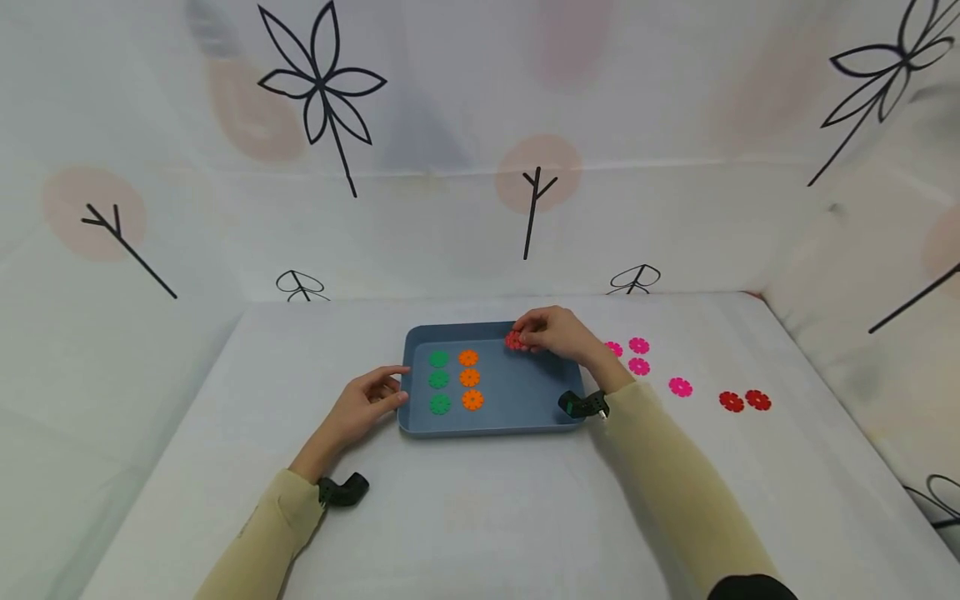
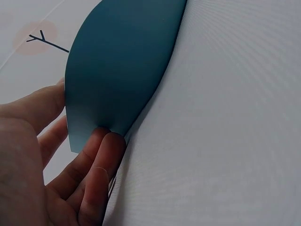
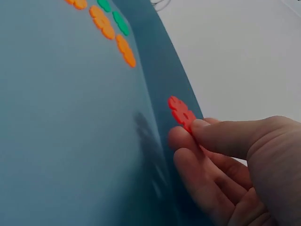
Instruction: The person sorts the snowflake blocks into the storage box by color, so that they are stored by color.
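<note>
- Right hand point(image 1: 557, 330) up over the far side of the tray, right of its middle: thumb and fingertips pinched together on a red flower disc point(image 1: 513, 341), tilted and held above the tray floor, its shadow falling below!
- Left hand point(image 1: 367, 404) on the tray's left end, fingers bent and only slightly parted, thumb at the rim, fingertips against the outer wall: I'm holding the edge.
- The blue-grey tray point(image 1: 517, 392) lies flat on the white surface point(image 1: 465, 517), between my two hands.
- Inside, far left, three green discs point(image 1: 438, 380) run near to far; just right of them, three orange discs point(image 1: 465, 377) match that column.
- Out right of the tray, four pink discs point(image 1: 680, 387), one partly behind my right arm.
- Farther right, two red discs point(image 1: 758, 400) sit side by side.
</note>
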`<state>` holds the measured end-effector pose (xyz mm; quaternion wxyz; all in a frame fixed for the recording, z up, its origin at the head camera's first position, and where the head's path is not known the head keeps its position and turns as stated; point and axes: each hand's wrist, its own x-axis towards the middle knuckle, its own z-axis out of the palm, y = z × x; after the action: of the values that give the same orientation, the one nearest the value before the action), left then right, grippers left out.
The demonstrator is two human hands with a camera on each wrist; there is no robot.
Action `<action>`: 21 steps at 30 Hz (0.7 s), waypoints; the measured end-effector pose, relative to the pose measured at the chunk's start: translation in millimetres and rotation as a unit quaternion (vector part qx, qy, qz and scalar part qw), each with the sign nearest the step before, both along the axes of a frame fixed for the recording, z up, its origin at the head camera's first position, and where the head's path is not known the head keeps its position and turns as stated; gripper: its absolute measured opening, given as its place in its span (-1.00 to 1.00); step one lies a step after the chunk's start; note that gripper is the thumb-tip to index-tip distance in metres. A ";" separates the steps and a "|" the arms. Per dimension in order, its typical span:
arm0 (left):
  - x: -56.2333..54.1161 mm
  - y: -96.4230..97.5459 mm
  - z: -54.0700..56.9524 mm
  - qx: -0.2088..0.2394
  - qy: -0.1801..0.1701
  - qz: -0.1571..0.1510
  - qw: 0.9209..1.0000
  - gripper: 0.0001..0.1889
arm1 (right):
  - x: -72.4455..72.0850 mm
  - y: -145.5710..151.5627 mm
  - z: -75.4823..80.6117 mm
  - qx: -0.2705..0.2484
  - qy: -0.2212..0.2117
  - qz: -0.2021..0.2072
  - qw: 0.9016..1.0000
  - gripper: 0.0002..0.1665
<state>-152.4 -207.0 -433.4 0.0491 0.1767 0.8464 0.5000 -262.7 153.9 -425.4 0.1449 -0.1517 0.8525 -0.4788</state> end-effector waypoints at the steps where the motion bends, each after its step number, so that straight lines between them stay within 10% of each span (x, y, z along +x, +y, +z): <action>1: -0.1 -0.1 -0.3 0.000 0.000 0.000 1.000 -0.54 | 0.1 -0.4 -0.3 0.005 0.002 0.001 1.000 -0.78; 21: -2.3 -1.4 -3.3 0.004 0.004 -0.006 1.000 -0.55 | 2.4 -9.4 -0.2 0.128 0.059 0.073 0.987 -0.76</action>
<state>-154.8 -208.4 -436.6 0.0483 0.1841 0.8432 0.5027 -260.3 144.5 -425.6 0.1467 -0.2216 0.9004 -0.3444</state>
